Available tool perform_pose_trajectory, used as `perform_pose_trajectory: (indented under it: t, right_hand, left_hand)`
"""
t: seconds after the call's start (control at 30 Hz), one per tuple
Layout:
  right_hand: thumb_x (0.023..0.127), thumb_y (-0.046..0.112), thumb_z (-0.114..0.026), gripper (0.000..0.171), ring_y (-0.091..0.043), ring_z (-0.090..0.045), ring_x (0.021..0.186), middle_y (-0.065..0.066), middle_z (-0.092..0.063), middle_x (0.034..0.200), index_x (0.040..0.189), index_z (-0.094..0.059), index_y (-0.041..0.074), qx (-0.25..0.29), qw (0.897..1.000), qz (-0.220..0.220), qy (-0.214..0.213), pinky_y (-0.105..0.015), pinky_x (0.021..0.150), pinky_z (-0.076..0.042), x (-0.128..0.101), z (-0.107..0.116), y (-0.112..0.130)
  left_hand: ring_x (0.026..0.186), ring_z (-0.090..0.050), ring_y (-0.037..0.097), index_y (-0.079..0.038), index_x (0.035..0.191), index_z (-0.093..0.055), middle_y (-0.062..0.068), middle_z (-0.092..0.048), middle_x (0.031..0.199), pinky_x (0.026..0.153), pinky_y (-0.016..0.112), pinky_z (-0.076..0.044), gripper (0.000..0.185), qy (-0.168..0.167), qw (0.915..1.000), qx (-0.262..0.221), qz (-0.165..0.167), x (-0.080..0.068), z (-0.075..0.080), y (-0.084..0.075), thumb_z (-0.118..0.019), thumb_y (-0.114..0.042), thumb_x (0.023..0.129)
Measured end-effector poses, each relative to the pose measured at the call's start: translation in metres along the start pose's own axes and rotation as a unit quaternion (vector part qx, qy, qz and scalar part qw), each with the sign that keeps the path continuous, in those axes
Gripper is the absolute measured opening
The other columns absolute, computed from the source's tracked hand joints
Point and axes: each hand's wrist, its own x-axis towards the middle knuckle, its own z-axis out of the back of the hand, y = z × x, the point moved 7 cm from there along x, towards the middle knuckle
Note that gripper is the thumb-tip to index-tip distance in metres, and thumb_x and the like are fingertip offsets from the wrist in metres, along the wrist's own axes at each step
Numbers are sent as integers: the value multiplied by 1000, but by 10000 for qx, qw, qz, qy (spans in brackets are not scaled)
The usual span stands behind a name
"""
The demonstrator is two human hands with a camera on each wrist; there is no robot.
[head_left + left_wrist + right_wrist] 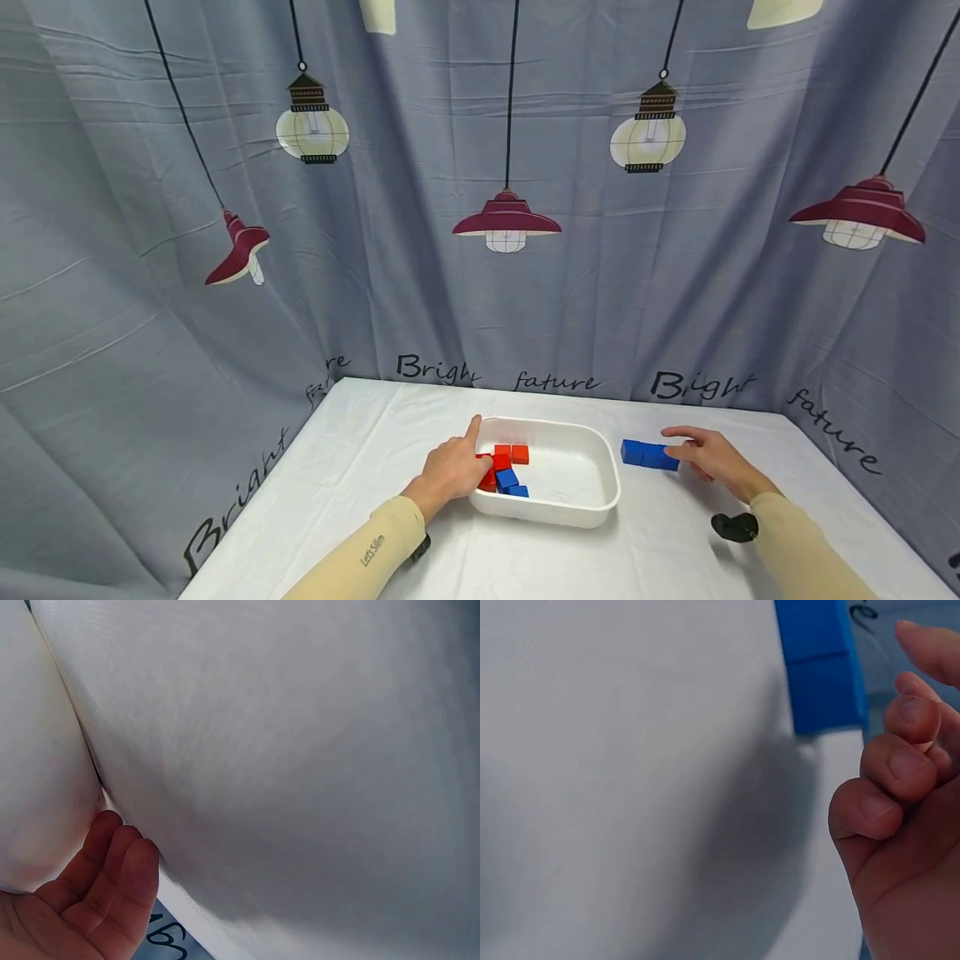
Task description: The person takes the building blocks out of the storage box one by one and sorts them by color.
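Observation:
A white tray (592,500) stands mid-table with several red blocks (510,455) and two blue blocks (508,480) in its left end. My left hand (459,463) grips the tray's left rim, index finger stretched along it and thumb over the edge by the red blocks. In the left wrist view its curled fingers (112,874) press against the tray's outer wall (37,787). Right of the tray, two blue blocks (649,454) (821,667) lie end to end. My right hand (693,454) hovers at their right end, fingers (900,772) loosely curled, holding nothing.
A white cloth covers the table (375,467), which ends at a grey curtain printed with lamps (506,221) behind and to both sides. A black wrist mount (735,527) sits by my right sleeve. Bare cloth lies in front of the tray.

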Motion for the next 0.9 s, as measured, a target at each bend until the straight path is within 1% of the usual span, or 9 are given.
perform_pose_trajectory:
  t: [0.07,0.23,0.33,0.5,0.7,0.9]
  right_hand:
    - [95,36,-68,59,-20,-44,58,-1,-42,63,142,-53,4,-41,9999,103,53,-32,58,-38,0,-2,10]
    - [93,36,-71,57,-19,-44,59,-1,-44,67,139,-56,6,26,9996,196,218,-31,58,-40,3,-10,28]
    - [92,34,-72,55,-19,-44,58,-1,-45,67,138,-58,7,90,9991,258,333,-30,57,-40,4,-15,37]
    - [92,31,-72,53,-18,-43,57,0,-45,67,137,-59,7,98,9970,494,594,-29,55,-39,5,-24,56]
    - [93,30,-71,49,-17,-44,54,-1,-46,65,135,-60,7,40,9917,851,959,-30,60,-43,6,-34,80]
    - [92,32,-72,49,-18,-41,53,-4,-50,70,132,-62,6,37,9853,1071,1330,-32,59,-43,2,-48,102]
  left_hand:
    - [91,-63,26,-15,160,-28,16,-67,122,91,49,-53,76,10,10000,-17,27,0,0,0,-57,-36,93]
    - [92,-63,27,-15,160,-28,16,-67,124,92,50,-53,76,16,10000,-53,51,0,1,0,-58,-35,93]
    - [93,-64,27,-15,159,-28,16,-67,124,92,50,-53,76,7,10000,-54,35,-1,1,-1,-58,-35,93]
    - [91,-63,27,-15,160,-28,16,-67,124,92,50,-53,76,4,10000,-67,45,-1,1,-1,-58,-35,93]
    - [91,-63,26,-15,160,-28,16,-67,124,92,50,-53,76,-7,10000,-74,47,-1,2,-1,-58,-35,93]
    - [93,-64,26,-15,160,-27,15,-66,127,93,50,-53,76,48,9999,-52,87,0,0,0,-57,-36,93]
